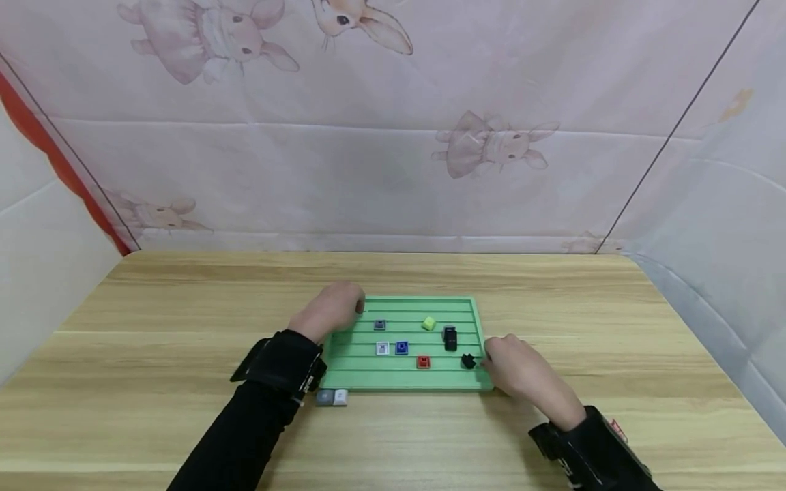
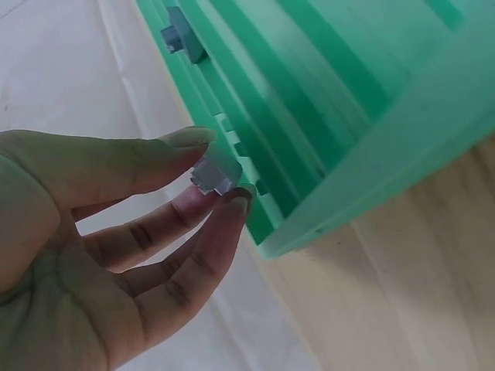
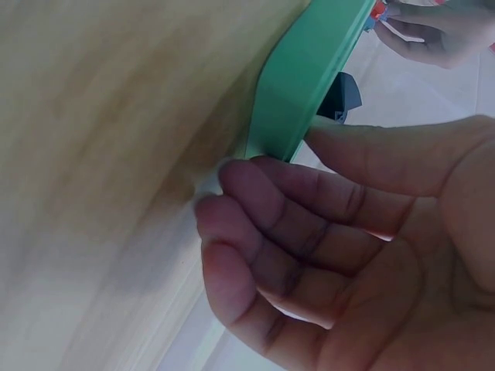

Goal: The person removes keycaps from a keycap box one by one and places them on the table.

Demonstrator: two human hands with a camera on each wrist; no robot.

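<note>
A shallow green tray with raised ridges lies on the table, with several small keycap-like pieces on it. At its far left corner my left hand pinches a small grey keycap between thumb and fingertips, beside the tray's slotted edge. In the head view that keycap is hidden by the hand. My right hand grips the near right edge of the tray, thumb on the rim and fingers curled against the outer side. A black piece sits just inside that edge.
On the tray are a red piece, a blue one, a white one, a purple-grey one, a yellow-green one and a larger black one. Two grey keycaps lie before the tray's near left corner.
</note>
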